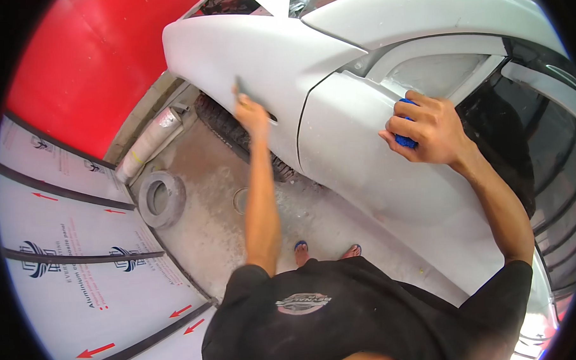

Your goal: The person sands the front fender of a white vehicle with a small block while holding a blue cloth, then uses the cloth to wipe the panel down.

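Note:
My left hand (251,114) is closed on a small dark grey flat piece (239,84) that looks like sandpaper, though motion blurs it. That piece lies against the dull white front fender (226,52) of a car, above the wheel opening. Over by the door's window edge, my right hand (429,127) grips a blue rough-textured sponge (406,140), its fingers wrapped around it. Most of the sponge is hidden in the grip. Below my right hand is the white car door (356,127), separated from the fender by a dark seam.
A black tyre (226,128) sits under the fender. On the dusty concrete floor (208,246) lies a grey ring-shaped tyre (162,199), beside a wrapped roll (150,143). Printed panels (81,251) line the left, with a red surface (94,66) beyond.

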A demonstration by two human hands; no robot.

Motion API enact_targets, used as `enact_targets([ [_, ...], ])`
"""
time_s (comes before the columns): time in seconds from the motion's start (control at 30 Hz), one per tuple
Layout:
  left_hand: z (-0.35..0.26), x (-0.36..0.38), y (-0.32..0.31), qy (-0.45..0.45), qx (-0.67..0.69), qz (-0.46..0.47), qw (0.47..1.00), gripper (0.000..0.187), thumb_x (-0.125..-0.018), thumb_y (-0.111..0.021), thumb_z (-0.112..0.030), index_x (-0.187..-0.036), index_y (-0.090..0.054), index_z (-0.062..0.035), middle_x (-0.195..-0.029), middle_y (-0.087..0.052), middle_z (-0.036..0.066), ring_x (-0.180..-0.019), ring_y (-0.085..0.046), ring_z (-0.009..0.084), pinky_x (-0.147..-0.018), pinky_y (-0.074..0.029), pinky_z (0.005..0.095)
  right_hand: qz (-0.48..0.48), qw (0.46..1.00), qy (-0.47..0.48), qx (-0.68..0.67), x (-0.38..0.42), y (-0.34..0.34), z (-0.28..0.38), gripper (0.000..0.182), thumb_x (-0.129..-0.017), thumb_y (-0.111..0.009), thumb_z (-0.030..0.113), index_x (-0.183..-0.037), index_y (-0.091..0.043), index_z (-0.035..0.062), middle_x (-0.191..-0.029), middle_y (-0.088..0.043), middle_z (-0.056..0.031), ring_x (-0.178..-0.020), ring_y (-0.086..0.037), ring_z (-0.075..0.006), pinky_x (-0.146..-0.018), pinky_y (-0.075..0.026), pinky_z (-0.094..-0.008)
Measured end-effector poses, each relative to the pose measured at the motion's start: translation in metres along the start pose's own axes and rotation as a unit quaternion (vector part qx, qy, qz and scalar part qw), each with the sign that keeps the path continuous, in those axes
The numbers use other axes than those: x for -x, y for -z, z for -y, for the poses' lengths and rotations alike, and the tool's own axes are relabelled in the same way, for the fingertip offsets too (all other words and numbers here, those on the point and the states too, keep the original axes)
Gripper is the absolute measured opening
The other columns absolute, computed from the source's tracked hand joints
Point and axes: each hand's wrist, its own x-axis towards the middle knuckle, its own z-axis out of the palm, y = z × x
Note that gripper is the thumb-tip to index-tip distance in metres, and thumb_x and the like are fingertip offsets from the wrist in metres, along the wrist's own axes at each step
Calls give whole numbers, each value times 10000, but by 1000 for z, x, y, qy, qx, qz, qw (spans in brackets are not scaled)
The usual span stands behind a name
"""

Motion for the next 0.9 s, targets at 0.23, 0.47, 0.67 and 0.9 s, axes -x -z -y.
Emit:
enact_targets([
  [0.23, -24, 17, 7, 4, 27, 81, 996, 490, -1138, -375, -123, -1529, -446, 164, -1574, -490, 350, -1488, -490, 423, -1224, -418, 447, -3, 1000, 5, -4, 0, 1, -3, 254, -815, -859, 165, -725, -622, 155, -740, -577, 6, -691, -588, -198, -499, -471, -335],
  [0.47, -52, 95, 3, -171, 72, 73, 980, 512, -1134, -367, -110, -1595, -406, 106, -1606, -464, 329, -1540, -427, 390, -1244, -394, 442, 0, 1000, 3, -9, 3, 1, -2, 231, -845, -841, 199, -758, -632, 150, -762, -619, 8, -714, -603, -207, -493, -480, -350],
  [0.67, -46, 12, -5, -104, 100, 55, 988, 497, -1136, -373, -116, -1554, -434, 147, -1622, -448, 312, -1559, -381, 411, -1304, -292, 456, 0, 1000, 3, -5, 5, -2, -4, 218, -867, -831, 214, -783, -642, 147, -776, -639, 7, -722, -610, -209, -501, -494, -355],
  [0.9, -84, 104, -5, -206, 105, 73, 970, 511, -1114, -368, -75, -1591, -412, 101, -1652, -415, 299, -1553, -401, 393, -1306, -297, 469, -4, 1000, -1, -6, 4, -2, -1, 223, -877, -826, 228, -772, -648, 147, -767, -634, 14, -729, -610, -207, -514, -501, -364],
])
